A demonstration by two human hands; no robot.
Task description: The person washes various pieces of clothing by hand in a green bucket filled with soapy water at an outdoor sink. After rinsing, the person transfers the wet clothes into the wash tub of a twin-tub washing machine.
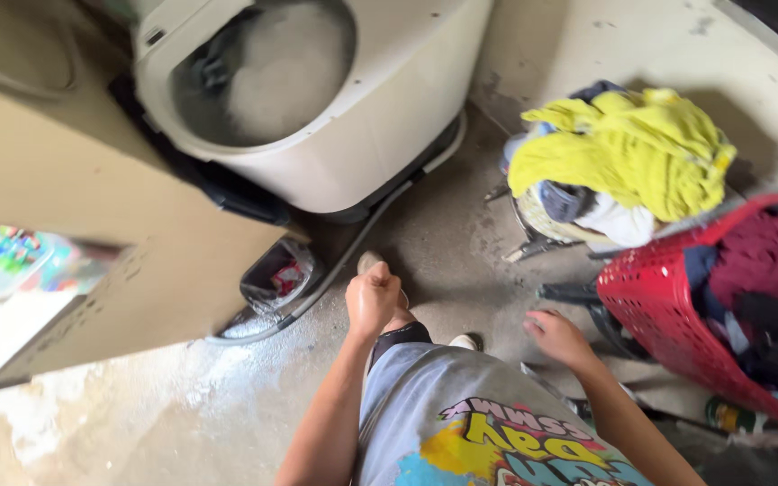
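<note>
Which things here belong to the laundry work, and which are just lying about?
Belonging:
washing machine, tub full of suds
yellow clothes pile
red basket of dark clothes
left hand, fisted
right hand, near the basket

Lying about:
small bin
grey hose
green bottle

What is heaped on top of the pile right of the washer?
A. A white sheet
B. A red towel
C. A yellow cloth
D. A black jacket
C: a crumpled yellow cloth covers the top of the pile beside the washer, with the red basket of dark clothes further right.
</note>
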